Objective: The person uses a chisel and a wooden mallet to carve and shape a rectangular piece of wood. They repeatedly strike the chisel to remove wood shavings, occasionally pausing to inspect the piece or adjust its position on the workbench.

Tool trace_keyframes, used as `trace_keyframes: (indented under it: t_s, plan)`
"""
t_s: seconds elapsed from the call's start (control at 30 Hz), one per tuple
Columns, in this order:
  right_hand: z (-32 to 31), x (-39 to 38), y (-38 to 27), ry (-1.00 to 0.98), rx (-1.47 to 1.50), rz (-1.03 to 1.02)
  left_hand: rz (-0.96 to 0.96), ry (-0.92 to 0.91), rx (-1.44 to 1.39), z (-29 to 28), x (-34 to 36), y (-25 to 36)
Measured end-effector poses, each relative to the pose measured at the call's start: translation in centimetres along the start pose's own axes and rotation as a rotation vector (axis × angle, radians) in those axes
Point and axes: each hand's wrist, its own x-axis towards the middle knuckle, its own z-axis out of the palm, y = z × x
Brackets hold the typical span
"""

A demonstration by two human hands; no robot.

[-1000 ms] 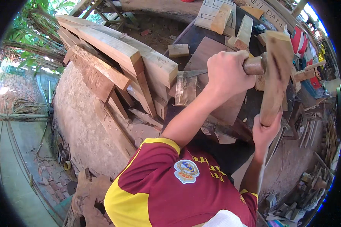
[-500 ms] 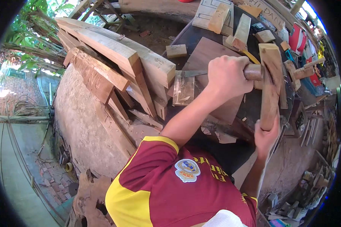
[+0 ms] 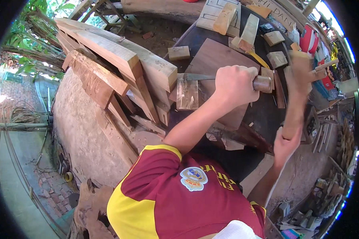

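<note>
My left hand [image 3: 236,84] is wrapped round the handle of a chisel [image 3: 203,77]. Its metal blade points left, and the tip meets or lies close to the end of a thick pale beam [image 3: 157,65]; exact contact is hard to tell. The rounded wooden butt sticks out to the right of my fist. In my right hand [image 3: 287,144] is a wooden mallet [image 3: 297,99], a long club-like block held by its lower end, blurred by motion and apart from the chisel's butt. Below the blade lies a small wood block [image 3: 187,95] with chips on it.
A brown board [image 3: 223,59] lies on the dark tabletop [image 3: 263,123]. Around it are several wood blocks, including a long one [image 3: 249,32], and a yellow-handled tool [image 3: 260,59]. More timber [image 3: 95,73] leans at the left. Scrap wood [image 3: 327,195] is piled at lower right.
The mallet has swung to the right, away from the chisel's butt, opening a gap between them. My left hand keeps its grip on the chisel. The whole view has shifted slightly.
</note>
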Motion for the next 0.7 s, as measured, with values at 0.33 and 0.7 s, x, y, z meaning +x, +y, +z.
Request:
trace_keyframes:
  t_s: [0.33, 0.7]
  plan:
    - [2.7, -3.6, -0.7, -0.101, 0.143, -0.109, 0.008, -0.023, 0.035, 0.0, 0.2, -0.3]
    - [2.5, 0.1, -2.6, 0.182, 0.249, 0.144, -0.038, 0.046, -0.052, -1.6, 0.5, 0.2]
